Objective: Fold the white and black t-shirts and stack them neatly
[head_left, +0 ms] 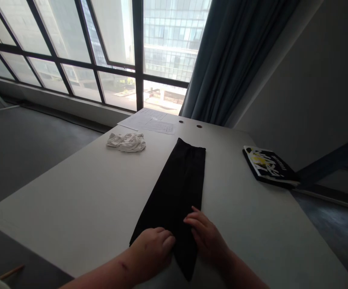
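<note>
A black garment, which looks like a pair of trousers folded lengthwise, lies flat on the white table. Its waistband-like end points toward the window, and its near end comes to a pointed corner between my hands. My left hand is closed on the cloth at the near left, thumb and fingers bent over it. At the near right edge, my right hand touches the garment with its fingers slightly curved and apart. Its thumb and palm side are partly hidden.
A crumpled white cloth lies left of the garment. Paper sheets rest at the far edge near two round holes. A black-covered book or folder sits at the right. A dark curtain hangs beside the window.
</note>
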`<state>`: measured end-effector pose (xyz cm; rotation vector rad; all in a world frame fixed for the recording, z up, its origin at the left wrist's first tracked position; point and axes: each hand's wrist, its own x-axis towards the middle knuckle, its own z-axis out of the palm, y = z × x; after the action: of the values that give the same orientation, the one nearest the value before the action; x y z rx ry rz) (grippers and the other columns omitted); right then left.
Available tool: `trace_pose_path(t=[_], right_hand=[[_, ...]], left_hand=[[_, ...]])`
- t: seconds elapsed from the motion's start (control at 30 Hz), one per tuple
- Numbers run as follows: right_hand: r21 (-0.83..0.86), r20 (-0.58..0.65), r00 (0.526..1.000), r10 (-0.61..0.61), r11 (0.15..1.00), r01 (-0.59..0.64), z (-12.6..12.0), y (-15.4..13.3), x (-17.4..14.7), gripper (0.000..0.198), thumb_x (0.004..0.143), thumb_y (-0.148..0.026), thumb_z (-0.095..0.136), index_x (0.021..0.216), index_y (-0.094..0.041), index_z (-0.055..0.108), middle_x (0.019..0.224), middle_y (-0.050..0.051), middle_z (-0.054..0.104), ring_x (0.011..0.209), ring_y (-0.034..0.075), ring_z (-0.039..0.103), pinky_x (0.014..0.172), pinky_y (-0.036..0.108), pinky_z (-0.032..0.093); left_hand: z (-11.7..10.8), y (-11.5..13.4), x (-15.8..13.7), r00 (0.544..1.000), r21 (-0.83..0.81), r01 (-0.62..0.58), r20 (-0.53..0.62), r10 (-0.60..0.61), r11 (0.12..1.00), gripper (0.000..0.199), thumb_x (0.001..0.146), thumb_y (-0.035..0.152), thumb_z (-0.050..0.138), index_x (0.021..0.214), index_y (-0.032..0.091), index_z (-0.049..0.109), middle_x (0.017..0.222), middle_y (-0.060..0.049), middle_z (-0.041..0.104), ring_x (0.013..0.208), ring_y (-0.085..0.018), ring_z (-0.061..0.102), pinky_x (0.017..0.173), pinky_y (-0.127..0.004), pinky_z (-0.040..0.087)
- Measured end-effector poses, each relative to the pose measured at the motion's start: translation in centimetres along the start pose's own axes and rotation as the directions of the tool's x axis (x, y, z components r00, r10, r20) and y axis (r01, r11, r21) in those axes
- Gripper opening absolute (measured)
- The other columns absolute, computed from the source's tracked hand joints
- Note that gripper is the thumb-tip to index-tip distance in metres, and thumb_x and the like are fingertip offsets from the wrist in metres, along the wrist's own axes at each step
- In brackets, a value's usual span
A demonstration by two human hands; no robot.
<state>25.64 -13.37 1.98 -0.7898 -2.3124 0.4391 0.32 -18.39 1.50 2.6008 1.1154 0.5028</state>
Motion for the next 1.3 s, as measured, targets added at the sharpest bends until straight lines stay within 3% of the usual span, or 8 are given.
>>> trace_pose_path(t=[0.17, 0.33, 0.47, 0.57, 0.7, 0.8, 0.97, 1.3], right_hand=[[-0.052, 0.051, 0.999, 0.013, 0.999, -0.01, 0.2, -3.3, -5.1, 0.062, 0.09, -0.043, 0.072, 0.146, -0.022, 0.053, 0.135, 0.014, 0.065, 0.129, 0.032, 0.062, 0.113, 0.05, 0.053], [-0.076, -0.035, 0.971, 0.235, 0.969, -0.237, 1.9, -2.7, -5.5, 0.08, 0.087, -0.019, 0.066, 0.161, -0.023, 0.037, 0.136, 0.014, 0.065, 0.123, 0.027, 0.066, 0.103, 0.041, 0.06], [-0.116, -0.008, 0.984, 0.18, 0.977, -0.18, 2.8, -2.3, -4.4, 0.056, 0.084, -0.008, 0.057, 0.137, -0.024, 0.064, 0.132, 0.011, 0.067, 0.123, 0.026, 0.066, 0.112, 0.049, 0.053], [-0.125, 0.118, 0.989, 0.09, 0.989, -0.075, 2.7, -2.4, -4.3, 0.053, 0.086, -0.006, 0.053, 0.133, -0.024, 0.068, 0.132, 0.01, 0.069, 0.127, 0.027, 0.064, 0.121, 0.059, 0.041], [-0.056, 0.219, 0.97, 0.11, 0.993, -0.1, 1.1, -2.6, -4.9, 0.05, 0.096, -0.012, 0.048, 0.143, -0.021, 0.062, 0.142, 0.012, 0.066, 0.138, 0.027, 0.057, 0.124, 0.063, 0.035], [-0.035, 0.248, 0.953, 0.173, 0.985, -0.17, -0.1, -2.8, -5.0, 0.048, 0.101, -0.019, 0.047, 0.148, -0.019, 0.058, 0.146, 0.014, 0.063, 0.142, 0.027, 0.054, 0.126, 0.062, 0.032], [-0.124, 0.372, 0.912, 0.173, 0.983, -0.136, 0.1, -3.3, -4.7, 0.068, 0.084, -0.011, 0.06, 0.151, -0.023, 0.059, 0.16, 0.012, 0.049, 0.152, 0.031, 0.041, 0.128, 0.061, 0.027], [-0.171, 0.421, 0.89, 0.174, 0.979, -0.111, 0.1, -3.6, -5.9, 0.067, 0.088, -0.011, 0.06, 0.152, -0.029, 0.058, 0.165, 0.008, 0.042, 0.156, 0.029, 0.034, 0.128, 0.061, 0.027]], left_hand=[[0.1, 1.3, 0.4, 0.959, -0.188, 0.268, -0.045, -0.281, 0.945, 0.023, 0.087, 0.013, 0.055, 0.105, 0.022, 0.066, 0.1, -0.004, 0.075, 0.093, -0.023, 0.073, 0.084, -0.035, 0.056], [-1.0, 2.4, 0.9, 0.896, -0.26, 0.429, 0.003, -0.444, 0.865, 0.024, 0.091, 0.015, 0.051, 0.108, 0.022, 0.065, 0.104, -0.005, 0.075, 0.098, -0.024, 0.072, 0.09, -0.039, 0.057], [-0.8, 2.6, 0.8, 0.969, -0.202, 0.24, -0.011, -0.248, 0.949, 0.031, 0.084, 0.013, 0.059, 0.114, 0.022, 0.065, 0.118, -0.007, 0.071, 0.11, -0.026, 0.067, 0.099, -0.042, 0.055], [-0.7, 1.9, -0.2, 0.991, -0.104, 0.135, -0.01, -0.136, 0.985, 0.055, 0.078, 0.007, 0.06, 0.13, 0.026, 0.062, 0.134, -0.007, 0.066, 0.118, -0.028, 0.064, 0.101, -0.045, 0.054], [-1.8, -0.4, -2.8, 0.993, -0.051, 0.115, 0.02, -0.114, 0.992, 0.074, 0.07, -0.002, 0.055, 0.137, 0.03, 0.059, 0.138, -0.005, 0.066, 0.125, -0.027, 0.062, 0.107, -0.045, 0.05], [-2.9, -2.6, -4.8, 0.993, -0.071, 0.111, 0.054, -0.107, 0.991, 0.065, 0.071, -0.001, 0.053, 0.127, 0.028, 0.065, 0.135, -0.003, 0.069, 0.127, -0.025, 0.062, 0.112, -0.046, 0.047], [-3.4, -5.5, -6.2, 0.989, -0.093, 0.148, 0.014, -0.147, 0.985, 0.058, 0.065, -0.002, 0.051, 0.11, 0.028, 0.071, 0.135, -0.001, 0.07, 0.13, -0.024, 0.06, 0.113, -0.043, 0.046], [-2.3, -6.2, -6.1, 0.977, 0.063, 0.19, -0.111, -0.182, 0.98, 0.055, 0.083, 0.003, 0.053, 0.129, 0.029, 0.069, 0.157, -0.004, 0.055, 0.139, -0.027, 0.055, 0.111, -0.047, 0.05]])
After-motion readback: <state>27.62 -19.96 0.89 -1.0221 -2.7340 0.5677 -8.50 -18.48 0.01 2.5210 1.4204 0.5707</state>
